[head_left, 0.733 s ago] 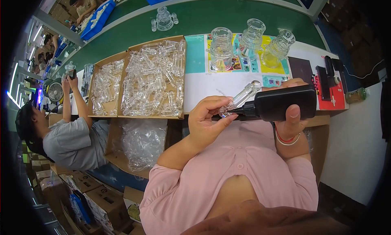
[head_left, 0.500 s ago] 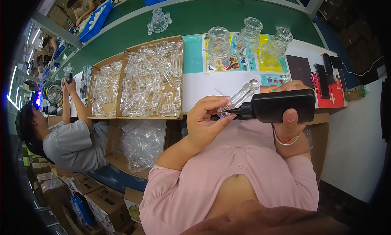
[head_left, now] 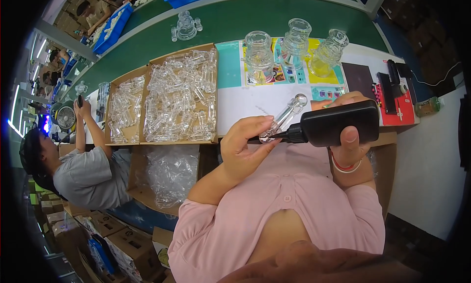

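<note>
Between the thumb and fingers of my left hand [head_left: 245, 146] is a clear tube-shaped part [head_left: 288, 112] with a rounded knob at its far end, tilted up to the right. My right hand [head_left: 349, 141] is wrapped round a black squeeze bottle [head_left: 339, 123] lying nearly level. The bottle's thin pointed nozzle [head_left: 280, 135] meets the near end of the clear part, close to my left fingertips. Whether any liquid comes out is too small to tell. Most of my right fingers are hidden behind the bottle.
Left of my hands, a cardboard tray [head_left: 182, 96] holds many similar clear parts. Three clear vessels [head_left: 259, 57] stand beyond on printed sheets. A black phone-like slab [head_left: 386, 92] lies at right on a red sheet [head_left: 403, 106]. A co-worker [head_left: 83, 170] sits at far left.
The view has shifted slightly. My left hand, the clear part and the bottle stay together in nearly the same place, with the nozzle tip still at the part's near end.
</note>
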The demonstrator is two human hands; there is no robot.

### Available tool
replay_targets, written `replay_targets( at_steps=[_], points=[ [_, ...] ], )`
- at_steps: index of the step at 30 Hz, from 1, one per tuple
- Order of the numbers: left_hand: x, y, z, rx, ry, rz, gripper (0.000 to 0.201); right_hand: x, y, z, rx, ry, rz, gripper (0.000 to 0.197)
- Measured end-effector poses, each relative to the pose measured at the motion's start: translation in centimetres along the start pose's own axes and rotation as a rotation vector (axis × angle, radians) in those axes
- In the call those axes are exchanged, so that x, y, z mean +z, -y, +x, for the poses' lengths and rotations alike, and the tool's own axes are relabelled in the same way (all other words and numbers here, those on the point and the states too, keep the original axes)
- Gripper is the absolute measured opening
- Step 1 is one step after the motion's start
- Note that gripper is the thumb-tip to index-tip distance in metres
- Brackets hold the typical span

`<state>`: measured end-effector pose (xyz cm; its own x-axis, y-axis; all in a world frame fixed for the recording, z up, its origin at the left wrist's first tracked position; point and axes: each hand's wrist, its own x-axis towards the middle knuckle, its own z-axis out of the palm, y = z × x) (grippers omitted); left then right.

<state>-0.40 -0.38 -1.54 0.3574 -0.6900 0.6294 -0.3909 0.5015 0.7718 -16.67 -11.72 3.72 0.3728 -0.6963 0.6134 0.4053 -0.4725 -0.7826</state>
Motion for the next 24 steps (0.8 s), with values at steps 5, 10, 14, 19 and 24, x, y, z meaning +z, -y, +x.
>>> replay_targets(
  at_steps=[5, 10, 14, 19, 24],
  points=[
    [-0.2, -0.2, 0.2, 0.077, 0.022, 0.126, 0.043, -0.2, 0.4, 0.2, -0.037, 0.040, -0.023, 0.042],
    [-0.3, -0.5, 0.3, 0.125, 0.029, 0.192, 0.044, -1.0, 1.4, 0.2, -0.167, 0.180, -0.180, 0.042],
    [-0.3, -0.5, 0.1, 0.117, 0.018, 0.205, 0.045, -1.6, 2.8, 0.1, -0.280, 0.354, -0.343, 0.043],
    [-0.4, -0.8, 0.2, 0.097, 0.035, 0.224, 0.045, -1.1, 3.7, -0.7, -0.235, 0.339, -0.279, 0.054],
    [-0.5, -1.1, 0.3, -0.021, 0.085, 0.123, 0.042, -1.3, 3.0, -1.0, -0.311, 0.339, -0.181, 0.057]
  ],
)
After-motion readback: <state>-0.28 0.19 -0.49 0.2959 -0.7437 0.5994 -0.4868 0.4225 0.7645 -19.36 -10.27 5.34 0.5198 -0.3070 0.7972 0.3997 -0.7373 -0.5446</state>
